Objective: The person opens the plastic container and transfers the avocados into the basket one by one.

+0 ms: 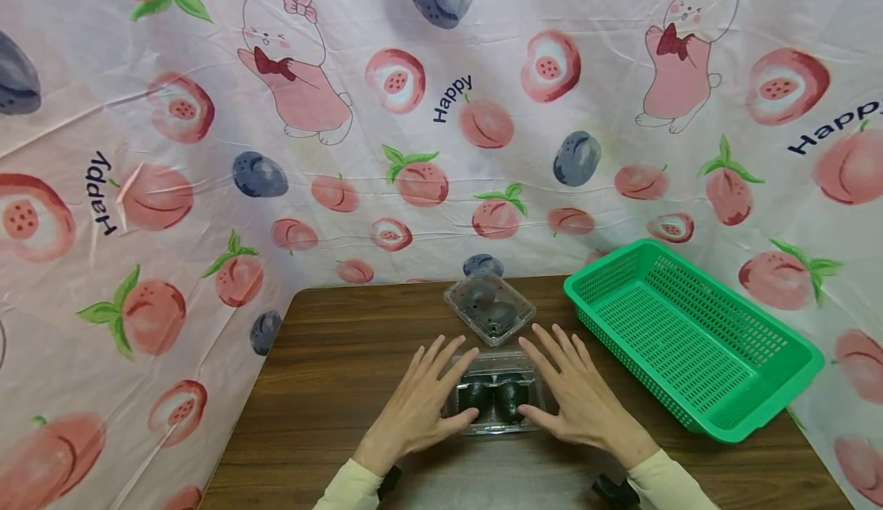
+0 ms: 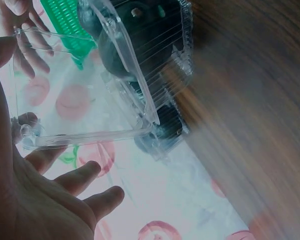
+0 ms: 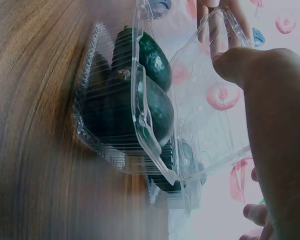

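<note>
A clear plastic clamshell box point(image 1: 490, 426) sits on the table with two dark green avocados point(image 1: 511, 399) inside. Its lid point(image 3: 216, 107) stands raised on its hinge, tilted above the fruit. On the box's left side is my left hand point(image 1: 422, 401), fingers spread and nearly straight, thumb and fingers at the lid's edge. My right hand point(image 1: 579, 395) mirrors it on the right, with the thumb beside the lid's near corner in the right wrist view. Both wrist views show the lid spanning the gap between the hands.
Behind the box lies a second clear box point(image 1: 491, 309), closed, with dark fruit inside. A green perforated plastic basket point(image 1: 690, 341) stands at the right, angled across the table's edge. The brown wooden table point(image 1: 331, 387) backs onto a peach-print cloth point(image 1: 428, 234).
</note>
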`<state>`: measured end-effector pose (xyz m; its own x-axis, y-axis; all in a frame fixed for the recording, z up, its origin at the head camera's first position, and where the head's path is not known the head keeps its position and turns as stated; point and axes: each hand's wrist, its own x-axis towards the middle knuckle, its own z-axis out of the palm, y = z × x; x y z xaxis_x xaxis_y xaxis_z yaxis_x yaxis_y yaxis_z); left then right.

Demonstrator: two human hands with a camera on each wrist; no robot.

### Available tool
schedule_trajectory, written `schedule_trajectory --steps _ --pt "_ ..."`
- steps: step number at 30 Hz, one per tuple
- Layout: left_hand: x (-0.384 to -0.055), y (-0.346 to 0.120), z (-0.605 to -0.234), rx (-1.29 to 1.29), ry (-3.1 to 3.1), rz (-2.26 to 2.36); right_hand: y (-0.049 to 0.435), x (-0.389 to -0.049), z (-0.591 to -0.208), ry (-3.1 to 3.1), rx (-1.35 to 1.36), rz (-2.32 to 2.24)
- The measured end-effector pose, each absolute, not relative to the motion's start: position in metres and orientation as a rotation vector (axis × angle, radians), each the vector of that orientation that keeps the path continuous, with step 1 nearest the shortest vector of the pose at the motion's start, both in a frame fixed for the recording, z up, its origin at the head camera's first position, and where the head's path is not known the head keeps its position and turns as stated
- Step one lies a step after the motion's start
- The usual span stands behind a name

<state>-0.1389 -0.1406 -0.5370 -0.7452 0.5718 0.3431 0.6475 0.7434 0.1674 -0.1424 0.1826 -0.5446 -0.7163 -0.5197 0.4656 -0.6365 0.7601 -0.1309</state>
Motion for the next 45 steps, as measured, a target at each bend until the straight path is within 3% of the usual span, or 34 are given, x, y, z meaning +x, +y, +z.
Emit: schedule_trajectory --steps 6,9,10,20,45 --pt "-0.149 -0.147 -0.555 -0.959 -2.526 -0.397 0.188 -0.141 -0.544 -2.523 0.867 0.399" --pt "-0.151 -0.149 -0.551 -0.954 -2.53 -0.387 0.191 -0.141 -0.544 -2.522 0.848 0.395" --pt "-0.143 -0.147 -0.533 -0.947 -2.556 -0.397 0.192 -0.14 -0.545 -2.527 0.84 0.393" --pt "-0.149 -0.15 -0.519 -0.934 -2.615 -0.384 0.201 -0.134 -0.548 -2.602 0.759 0.416" --pt "-0.177 -0.152 -0.51 -0.947 -2.663 -0.409 0.197 -0.125 -0.57 -2.651 0.803 0.404"
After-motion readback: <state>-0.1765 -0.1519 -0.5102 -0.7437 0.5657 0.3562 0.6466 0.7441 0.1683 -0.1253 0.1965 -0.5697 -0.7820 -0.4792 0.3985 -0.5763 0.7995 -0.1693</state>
